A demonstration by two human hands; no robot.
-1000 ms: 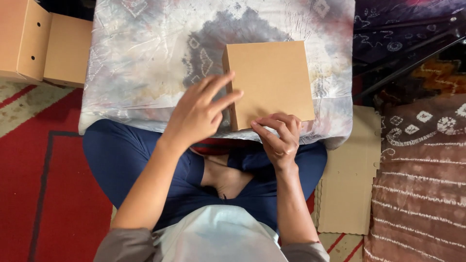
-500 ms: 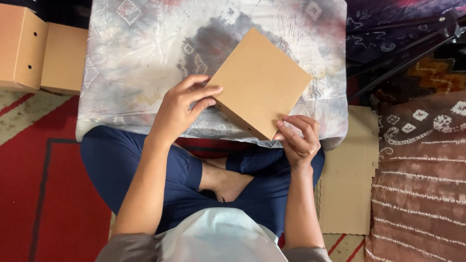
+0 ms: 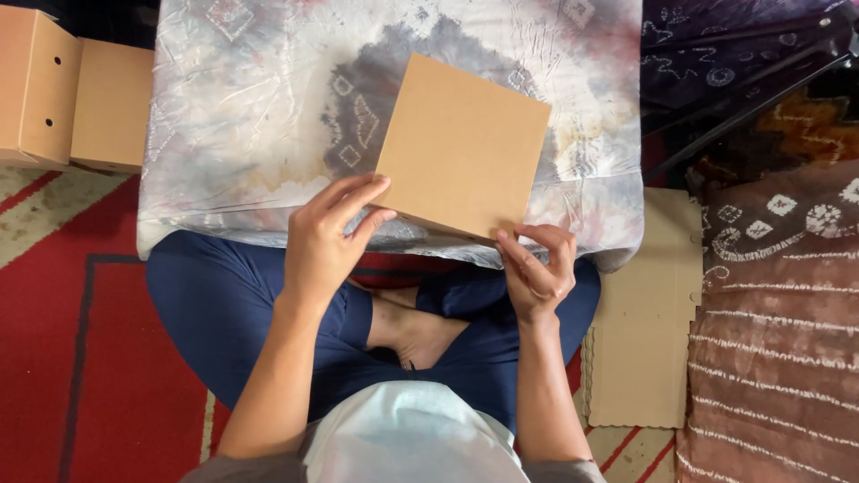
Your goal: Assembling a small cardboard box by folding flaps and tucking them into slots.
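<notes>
Both hands grip one flat square brown cardboard box lying tilted on the cloth-covered worktop: the left hand pinches its near-left corner with loosely curled fingers, the right hand curls around its near-right corner. Two assembled cardboard boxes stand left of the worktop, one flat cardboard sheet lies on the floor at right. The box's near edge overhangs the worktop's front; bare cloth lies left of it.

Flat box: plain brown cardboard, matt and smooth, unprinted; covering of the low table: thin crinkled cloth, tie-dyed grey and white, dull in finish. Folded boxes at upper left and flat sheet on the floor: the same matt brown card; rug: woven red textile, rough; patterned cloth at right: soft brown fabric; trousers: matt dark blue cloth.
</notes>
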